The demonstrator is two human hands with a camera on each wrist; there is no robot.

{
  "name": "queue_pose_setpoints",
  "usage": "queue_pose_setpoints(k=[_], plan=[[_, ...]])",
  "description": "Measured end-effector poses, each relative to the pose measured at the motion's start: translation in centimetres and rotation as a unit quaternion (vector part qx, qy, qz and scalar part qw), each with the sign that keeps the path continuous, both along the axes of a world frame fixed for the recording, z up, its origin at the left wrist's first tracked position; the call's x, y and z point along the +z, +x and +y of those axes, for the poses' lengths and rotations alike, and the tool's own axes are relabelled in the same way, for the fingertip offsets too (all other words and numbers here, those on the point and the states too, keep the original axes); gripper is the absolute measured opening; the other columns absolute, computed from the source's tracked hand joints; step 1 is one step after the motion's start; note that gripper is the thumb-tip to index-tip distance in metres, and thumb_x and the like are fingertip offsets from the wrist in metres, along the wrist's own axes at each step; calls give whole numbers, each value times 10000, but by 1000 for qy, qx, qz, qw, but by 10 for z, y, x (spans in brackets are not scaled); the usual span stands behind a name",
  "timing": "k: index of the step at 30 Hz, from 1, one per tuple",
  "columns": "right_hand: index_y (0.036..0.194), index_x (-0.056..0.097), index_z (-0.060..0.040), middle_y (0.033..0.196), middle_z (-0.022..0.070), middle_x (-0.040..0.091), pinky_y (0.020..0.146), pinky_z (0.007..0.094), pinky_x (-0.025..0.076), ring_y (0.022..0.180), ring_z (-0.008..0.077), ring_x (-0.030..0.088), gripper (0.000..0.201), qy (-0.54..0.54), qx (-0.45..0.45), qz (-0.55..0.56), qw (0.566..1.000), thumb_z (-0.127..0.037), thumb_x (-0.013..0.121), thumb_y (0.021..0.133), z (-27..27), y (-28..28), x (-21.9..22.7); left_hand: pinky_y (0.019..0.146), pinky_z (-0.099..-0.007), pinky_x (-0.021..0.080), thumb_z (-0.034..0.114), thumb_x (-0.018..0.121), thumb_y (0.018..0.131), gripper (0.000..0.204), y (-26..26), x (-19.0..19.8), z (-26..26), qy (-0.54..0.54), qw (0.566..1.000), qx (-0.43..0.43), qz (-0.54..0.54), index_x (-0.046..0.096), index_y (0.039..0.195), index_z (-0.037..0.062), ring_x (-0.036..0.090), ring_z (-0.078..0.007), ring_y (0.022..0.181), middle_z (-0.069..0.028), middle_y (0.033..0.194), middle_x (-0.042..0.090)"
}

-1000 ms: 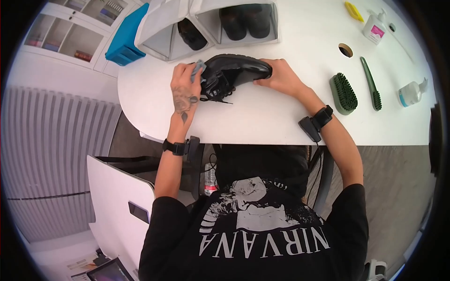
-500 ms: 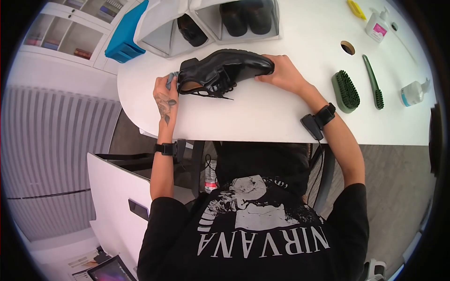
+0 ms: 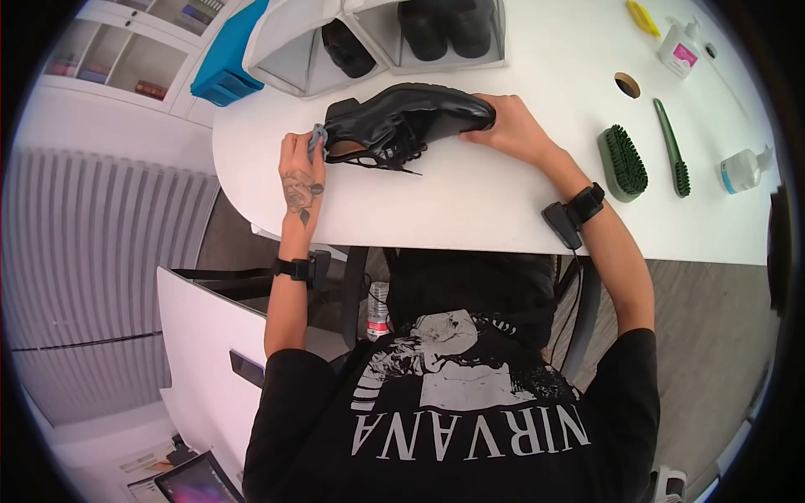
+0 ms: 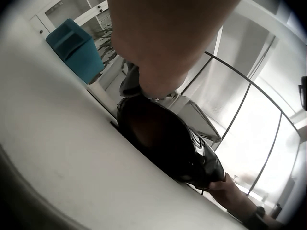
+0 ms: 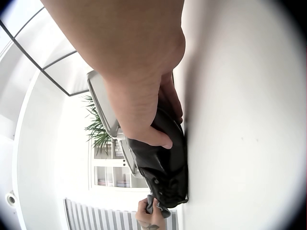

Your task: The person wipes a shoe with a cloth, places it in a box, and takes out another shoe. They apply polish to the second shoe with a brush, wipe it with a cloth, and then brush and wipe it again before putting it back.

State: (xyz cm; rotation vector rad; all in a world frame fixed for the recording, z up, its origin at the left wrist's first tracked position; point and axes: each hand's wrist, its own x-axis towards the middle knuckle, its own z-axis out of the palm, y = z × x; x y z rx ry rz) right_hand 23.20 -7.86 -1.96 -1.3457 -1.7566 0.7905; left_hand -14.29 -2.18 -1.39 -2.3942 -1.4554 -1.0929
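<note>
A black leather lace-up shoe (image 3: 394, 126) lies on its side on the white table, its heel to the left and its laces toward the person. Around its toe the right hand (image 3: 513, 130) grips, with the thumb over the upper in the right wrist view. At the heel end the left hand (image 3: 299, 172) pinches a grey cloth (image 3: 318, 141) against the rear edge of the shoe. The left wrist view shows the cloth (image 4: 130, 82) bunched under the fingers, right by the shoe's dark opening. A tattoo marks the back of the left hand.
Behind the shoe stand two white boxes (image 3: 293, 77) with dark footwear inside, and a teal container (image 3: 228, 71). To the right lie a green scrub brush (image 3: 622, 163), a long-handled brush (image 3: 671, 147), a pump bottle (image 3: 679, 50), another bottle (image 3: 743, 172) and a yellow item (image 3: 643, 17).
The left hand has moved left with the cloth, from over the shoe's rear part to the heel's edge, so the heel and opening now show. The right hand stays on the toe.
</note>
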Motion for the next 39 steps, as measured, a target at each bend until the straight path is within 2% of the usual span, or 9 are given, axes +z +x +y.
queue_pose_setpoints(k=[5, 8, 12, 15, 20, 24, 28, 33, 39], plan=[[1179, 746, 21, 809, 161, 727, 765, 369, 545, 722, 275, 641, 435, 8, 4, 3, 1000, -181, 846, 807, -2, 0, 2, 764, -383, 558, 44, 740, 973, 159, 24, 8, -26, -29, 998, -17, -47, 744, 1109, -39, 690, -288, 880, -147, 1008, 655], [1179, 745, 24, 823, 168, 735, 774, 374, 549, 726, 288, 643, 437, -7, 4, -7, 1000, -175, 845, 804, -4, 0, 8, 780, -381, 563, 3, 741, 955, 177, 15, 5, -26, 3, 998, -69, 8, 751, 1127, -38, 689, -296, 889, -147, 1023, 663], [1172, 744, 26, 826, 172, 737, 773, 379, 547, 728, 296, 643, 436, -7, 5, 0, 1000, -180, 846, 802, -5, 0, 9, 787, -371, 563, -29, 748, 936, 205, -3, 5, -18, -7, 998, -46, 32, 755, 1140, -39, 688, -296, 898, -146, 1030, 666], [1215, 729, 17, 797, 107, 685, 767, 350, 521, 738, 210, 584, 461, -2, 12, -2, 1000, -180, 854, 817, 0, 0, 2, 783, -364, 562, -23, 752, 935, 202, 11, 13, -18, -5, 998, -63, 21, 753, 1136, -39, 688, -294, 904, -146, 1037, 667], [1215, 728, 18, 820, 129, 710, 778, 365, 530, 749, 223, 611, 461, -19, 13, -2, 1000, -177, 852, 816, -1, 0, 5, 802, -377, 562, -18, 751, 932, 204, 57, 25, -16, -22, 993, -113, -3, 751, 1136, -28, 687, -305, 906, -144, 1040, 667], [1151, 741, 38, 846, 200, 750, 777, 393, 559, 755, 348, 691, 443, 13, 10, 0, 1000, -204, 851, 796, -2, 1, 4, 816, -422, 552, 11, 753, 930, 206, 32, 15, 7, -11, 998, -65, -3, 748, 1134, -20, 663, -355, 932, -160, 1013, 645], [1152, 743, 40, 841, 211, 752, 772, 399, 566, 761, 362, 707, 448, 1, 11, -10, 1000, -213, 850, 798, -2, 2, 5, 812, -419, 553, 19, 752, 931, 190, 30, 18, 9, -39, 999, 1, -25, 768, 1119, -5, 669, -355, 913, -167, 994, 652], [1150, 745, 41, 840, 212, 755, 769, 406, 569, 755, 367, 712, 452, 5, 12, 2, 1000, -215, 855, 794, -1, 2, 3, 835, -392, 552, 70, 754, 955, 172, 102, 22, 0, 14, 997, -49, -53, 768, 1103, -18, 687, -343, 935, -150, 1022, 676], [1103, 741, 41, 895, 232, 770, 798, 417, 578, 811, 382, 736, 422, 24, 24, 20, 999, -203, 868, 784, 2, 2, -4, 853, -425, 563, -24, 771, 846, 265, 179, 34, -16, 62, 975, -211, 21, 744, 1105, 21, 667, -341, 981, -121, 1022, 650]])
